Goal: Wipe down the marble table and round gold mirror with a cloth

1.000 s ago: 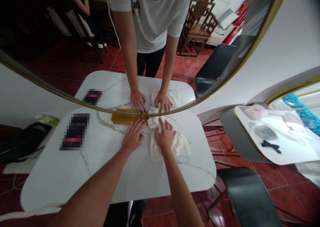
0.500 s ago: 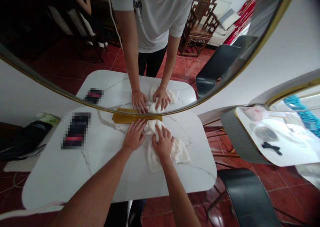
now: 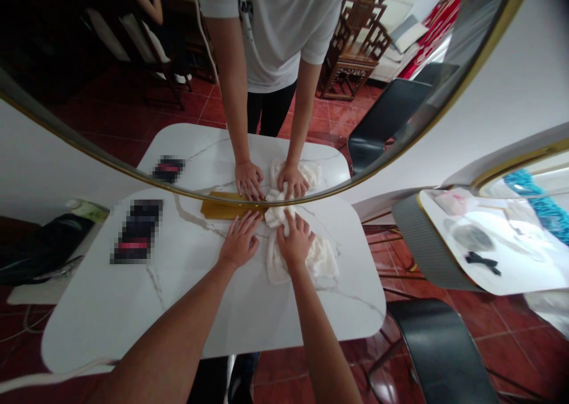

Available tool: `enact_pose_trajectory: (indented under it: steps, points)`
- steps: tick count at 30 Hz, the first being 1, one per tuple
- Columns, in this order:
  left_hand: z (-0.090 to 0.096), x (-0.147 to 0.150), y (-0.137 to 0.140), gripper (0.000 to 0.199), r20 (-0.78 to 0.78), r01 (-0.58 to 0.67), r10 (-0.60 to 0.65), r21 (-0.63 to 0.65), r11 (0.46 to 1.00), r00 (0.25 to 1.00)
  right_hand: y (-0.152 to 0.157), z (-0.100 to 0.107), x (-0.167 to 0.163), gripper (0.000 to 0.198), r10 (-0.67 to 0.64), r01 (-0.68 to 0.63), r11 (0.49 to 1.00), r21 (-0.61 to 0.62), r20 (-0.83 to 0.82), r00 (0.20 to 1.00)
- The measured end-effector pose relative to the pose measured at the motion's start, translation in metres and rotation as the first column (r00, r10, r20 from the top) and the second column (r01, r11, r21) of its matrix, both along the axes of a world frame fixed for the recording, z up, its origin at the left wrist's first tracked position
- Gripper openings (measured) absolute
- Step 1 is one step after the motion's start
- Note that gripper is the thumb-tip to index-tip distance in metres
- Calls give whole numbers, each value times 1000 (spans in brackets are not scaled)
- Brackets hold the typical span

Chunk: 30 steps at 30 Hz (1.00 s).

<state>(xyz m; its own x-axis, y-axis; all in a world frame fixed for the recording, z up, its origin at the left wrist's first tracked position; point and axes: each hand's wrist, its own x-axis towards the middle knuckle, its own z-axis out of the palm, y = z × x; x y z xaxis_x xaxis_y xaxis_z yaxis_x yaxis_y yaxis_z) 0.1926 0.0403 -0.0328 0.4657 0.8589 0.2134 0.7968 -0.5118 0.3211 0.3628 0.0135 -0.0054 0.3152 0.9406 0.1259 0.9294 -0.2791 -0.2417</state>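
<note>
My left hand (image 3: 240,241) lies flat on the white marbled table (image 3: 178,327), its fingers stretched out and fingertips at the gold base (image 3: 222,208) of the mirror. Under my right hand (image 3: 296,241) a crumpled white cloth (image 3: 324,259) is bunched and pressed against the tabletop. The fingers curl over part of the cloth, and its front end reaches up beside the gold base. The rest spreads out behind the palm, and what lies beneath the hand is hidden.
A large gold-rimmed mirror (image 3: 284,114) stands over the table's far edge, reflecting both arms and a seated person. A blurred-out dark item (image 3: 137,232) lies on the left. A black chair (image 3: 440,350) stands at right, near another table (image 3: 528,262). A pale cable (image 3: 57,375) crosses the front-left corner.
My right hand has moved slightly right and forward, carrying the bunched cloth along the gold base. The cloth's loose rear part is drawn up closer. My left hand has barely moved.
</note>
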Motion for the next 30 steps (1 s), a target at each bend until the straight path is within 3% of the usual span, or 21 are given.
enact_pose_trajectory:
  steps: [10, 22, 30]
  points:
    - [-3, 0, 2, 62, -14, 16, -15, 18, 1000, 1000, -36, 1, -21, 50, 98, -98, 994, -38, 3, 995]
    - [-2, 0, 0, 62, -6, 2, -2, 9, 1000, 1000, 9, 3, -2, 47, -7, 6, 1000, -22, -26, 1000]
    - [-1, 0, -1, 62, 5, 3, -3, 3, 1000, 1000, -10, 4, -8, 45, 36, -36, 999, -28, -17, 999]
